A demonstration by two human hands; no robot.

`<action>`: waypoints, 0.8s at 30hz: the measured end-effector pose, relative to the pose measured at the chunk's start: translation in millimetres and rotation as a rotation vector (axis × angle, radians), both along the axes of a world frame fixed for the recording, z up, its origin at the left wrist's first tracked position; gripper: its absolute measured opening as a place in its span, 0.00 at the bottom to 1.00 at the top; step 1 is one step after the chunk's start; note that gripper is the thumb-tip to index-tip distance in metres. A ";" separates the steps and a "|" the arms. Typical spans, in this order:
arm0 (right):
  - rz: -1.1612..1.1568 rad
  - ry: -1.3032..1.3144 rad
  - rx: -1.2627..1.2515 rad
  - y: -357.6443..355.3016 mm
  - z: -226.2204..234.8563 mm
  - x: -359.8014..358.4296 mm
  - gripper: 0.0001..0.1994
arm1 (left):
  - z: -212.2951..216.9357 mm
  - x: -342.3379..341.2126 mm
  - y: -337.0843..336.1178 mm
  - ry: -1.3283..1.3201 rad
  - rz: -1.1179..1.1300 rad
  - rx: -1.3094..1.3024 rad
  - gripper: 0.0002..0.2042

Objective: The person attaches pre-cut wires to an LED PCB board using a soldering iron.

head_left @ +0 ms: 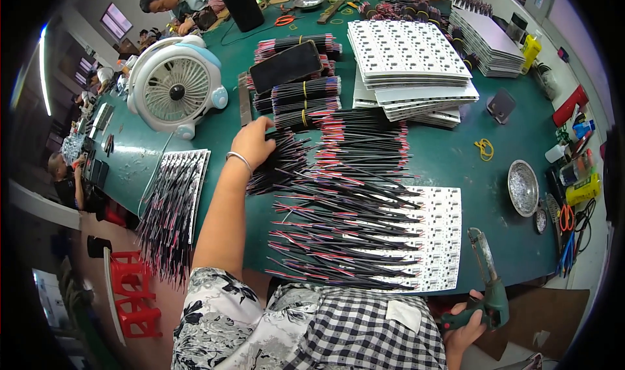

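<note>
My left hand (255, 145), with a bangle at the wrist, is curled at the upper left edge of a loose pile of black wires (286, 165); its fingertips are partly hidden there. At the lower right my right hand (463, 328) grips a green soldering gun (497, 305), its metal tip angled up beside the table edge. In front of me lies a white circuit board panel (443, 240), with rows of black wires (338, 240) across its left part. Red and white ends show on these wires. More wires (364, 139) lie stacked just beyond.
Stacked white panels (410, 51) stand at the back right. Banded wire bundles (306, 93) and a black phone (285, 67) lie beyond my left hand. A fan (176, 83) and a wired panel (172, 207) are at left. A metal bowl (523, 188) sits right. Other people work farther off.
</note>
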State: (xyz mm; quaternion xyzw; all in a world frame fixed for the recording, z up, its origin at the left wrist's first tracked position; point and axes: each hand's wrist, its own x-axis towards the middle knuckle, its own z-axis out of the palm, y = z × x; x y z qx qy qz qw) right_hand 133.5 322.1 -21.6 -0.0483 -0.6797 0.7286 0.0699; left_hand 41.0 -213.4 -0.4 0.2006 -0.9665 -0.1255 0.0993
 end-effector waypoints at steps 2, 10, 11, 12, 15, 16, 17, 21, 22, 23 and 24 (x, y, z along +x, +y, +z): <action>-0.023 0.011 0.004 1.4 -2.0 -2.5 0.22 | -0.7 1.4 -1.4 -0.076 0.018 0.018 0.20; -0.033 0.042 0.013 3.7 -8.9 3.6 0.22 | -8.5 11.4 -10.9 -0.072 -0.155 -0.135 0.14; -0.035 0.044 0.013 2.1 -6.7 4.3 0.22 | -10.8 11.6 -9.0 -0.069 -0.156 -0.135 0.14; -0.029 0.049 0.008 -0.6 -2.9 5.2 0.22 | -13.5 10.6 -6.0 -0.052 -0.123 -0.133 0.12; -0.031 0.042 -0.012 3.3 -1.3 7.3 0.21 | -15.2 8.3 -3.0 -0.045 -0.111 -0.149 0.10; -0.039 0.026 -0.030 6.6 -2.8 8.4 0.22 | -15.4 6.6 -2.4 -0.060 -0.132 -0.168 0.10; -0.048 0.031 -0.029 7.8 -4.1 9.0 0.22 | -15.6 5.9 -2.2 -0.054 -0.141 -0.167 0.10; -0.077 0.072 -0.040 16.0 -12.0 13.0 0.22 | -16.9 5.9 -7.6 -0.027 -0.222 -0.306 0.07; -0.067 0.070 -0.069 17.3 -13.3 14.6 0.22 | -17.0 7.5 -9.6 0.035 -0.211 -0.311 0.06; -0.056 0.068 -0.100 16.2 -12.1 15.3 0.22 | -17.4 9.5 -12.8 0.096 -0.201 -0.317 0.06; -0.035 0.115 -0.126 12.7 -7.8 15.7 0.19 | -15.9 14.0 -18.0 0.118 -0.155 -0.325 0.06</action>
